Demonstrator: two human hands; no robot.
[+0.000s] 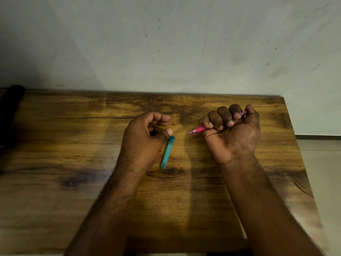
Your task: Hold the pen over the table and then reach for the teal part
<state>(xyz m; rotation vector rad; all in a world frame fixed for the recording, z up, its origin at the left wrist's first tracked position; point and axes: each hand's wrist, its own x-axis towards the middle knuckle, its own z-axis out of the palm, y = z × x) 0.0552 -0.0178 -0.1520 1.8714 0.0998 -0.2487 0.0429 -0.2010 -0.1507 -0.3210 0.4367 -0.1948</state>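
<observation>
Wood-grain desk [73,182]: brown top with dark knots, carrying both forearms; its far edge meets the wall.
Teal case [167,152]: slim bar lying flat on the desk near the middle, long axis running away from the viewer, far end just under the left thumb.
Left hand [145,137]: rests on the desk just left of the case; fingers [162,120] loosely curled and holding nothing, thumb tip at or touching the case's far end, contact too close to call.
Right hand [232,132]: palm turned up, fingers wrapped tight round the pink pencil.
Pink pencil [198,129]: mechanical type, held in the fist well apart from the case; metal tip points left toward the left hand, rear end showing past the thumb.
Handling note: judged from the grip, a fist hold gives little tip control; a pinch nearer the tip would steady it, and pinning the light case would stop it sliding.
Wall [166,43]: pale, speckled with dark marks.
</observation>
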